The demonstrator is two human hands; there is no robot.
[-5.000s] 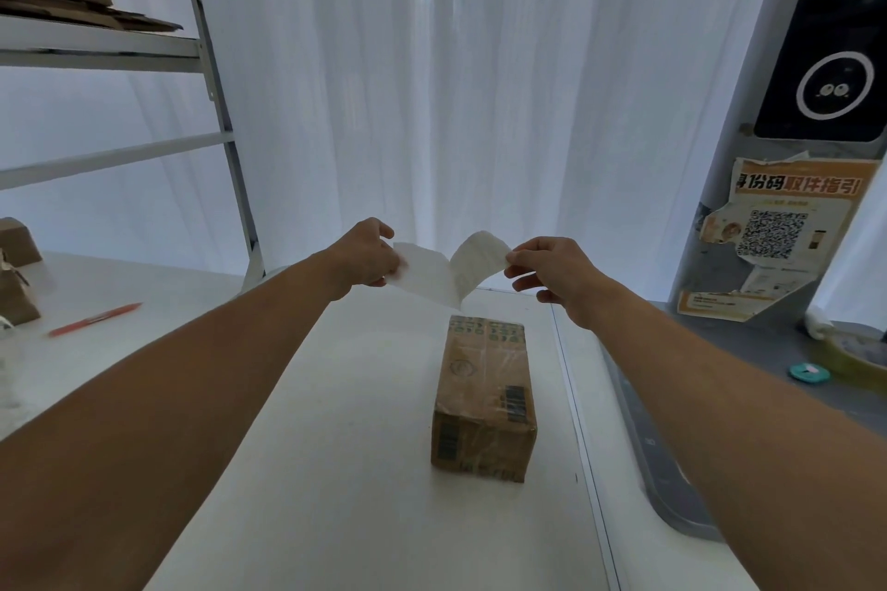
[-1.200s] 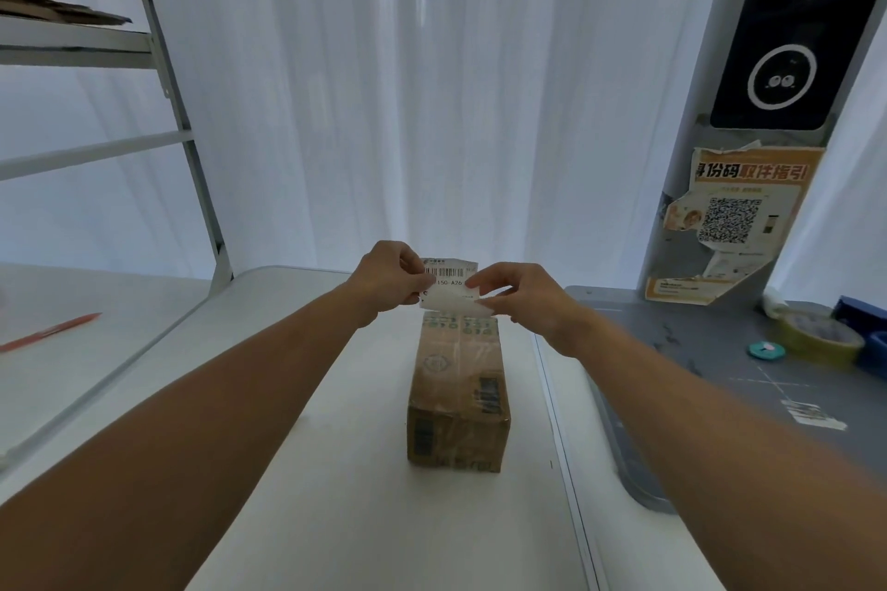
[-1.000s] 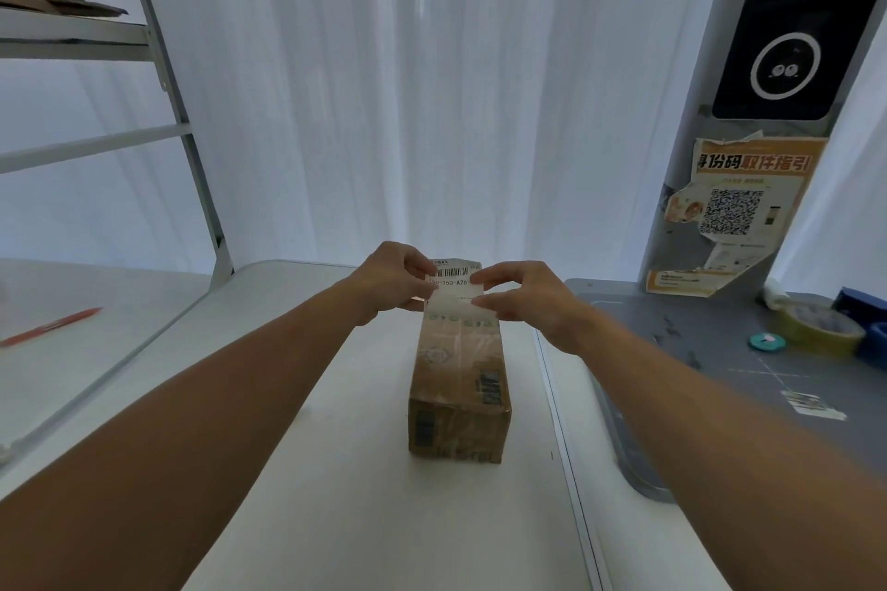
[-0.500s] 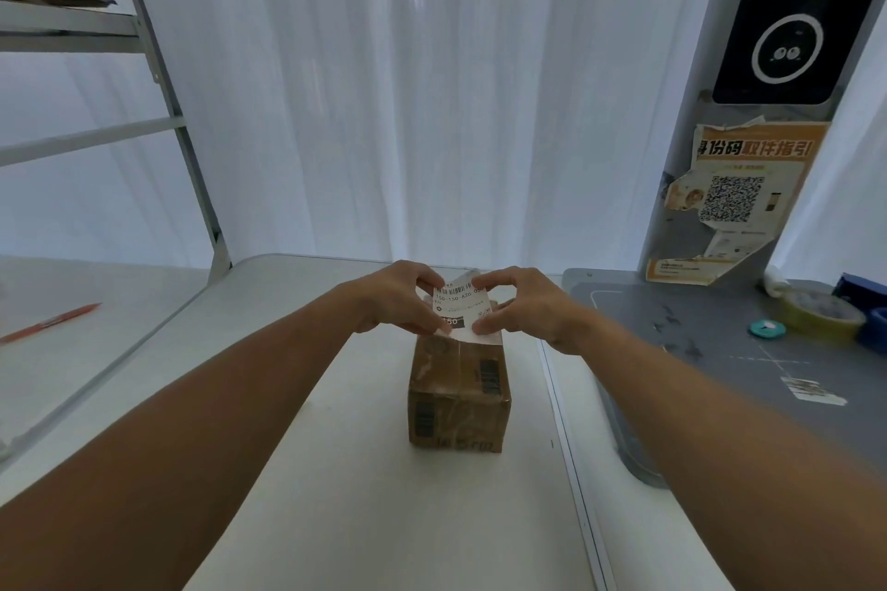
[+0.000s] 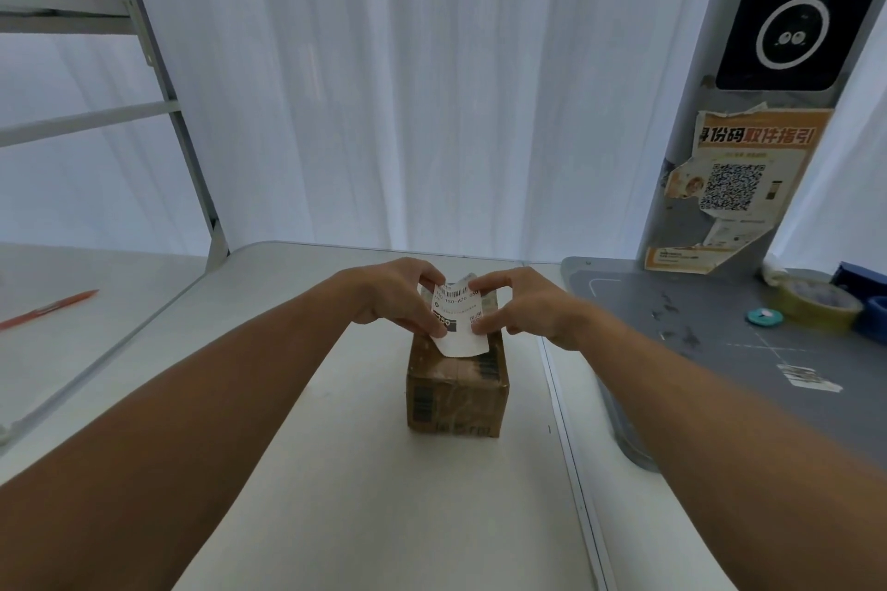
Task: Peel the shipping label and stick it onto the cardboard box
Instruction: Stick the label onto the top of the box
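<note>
A small brown cardboard box, wrapped in clear tape, stands on the white table straight ahead. A white shipping label with a barcode and black print is held printed side up over the far half of the box top. My left hand pinches its left edge and my right hand pinches its right edge. The label's near end curls down toward the box top; I cannot tell whether it touches. The far part of the box is hidden behind the label and fingers.
A grey mat lies to the right, with tape rolls and a small teal disc on it. A grey post with a QR poster rises behind. Metal shelving stands at left; a red pen lies on the left table.
Both hands have brought the label down from above the table onto the far half of the box top, and it is now turned printed side up and lower than half a second ago.
</note>
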